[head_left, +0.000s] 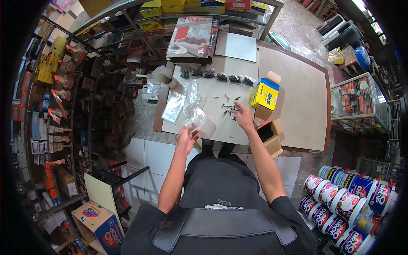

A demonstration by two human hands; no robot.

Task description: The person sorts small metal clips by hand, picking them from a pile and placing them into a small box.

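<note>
My left hand [185,139] pinches a clear plastic bag [196,117] above the front edge of the table. Over the table's middle, my right hand [243,116] reaches to a loose scatter of dark screws [227,106]; its fingertips are close to them, and whether it holds one is too small to tell. Behind the screws runs a row of small clear packets with dark contents [221,77]. Flat plastic bags [173,107] lie left of the screws. A yellow and blue box [266,94] is to the right, and an open brown carton [272,137] with dark contents sits at the front edge.
A Vinilex box [189,37] and a white panel [236,46] are at the table's back. A roll or cup [165,77] stands at the left. Shelves of goods line the left side; paint buckets [337,203] are stacked at the lower right.
</note>
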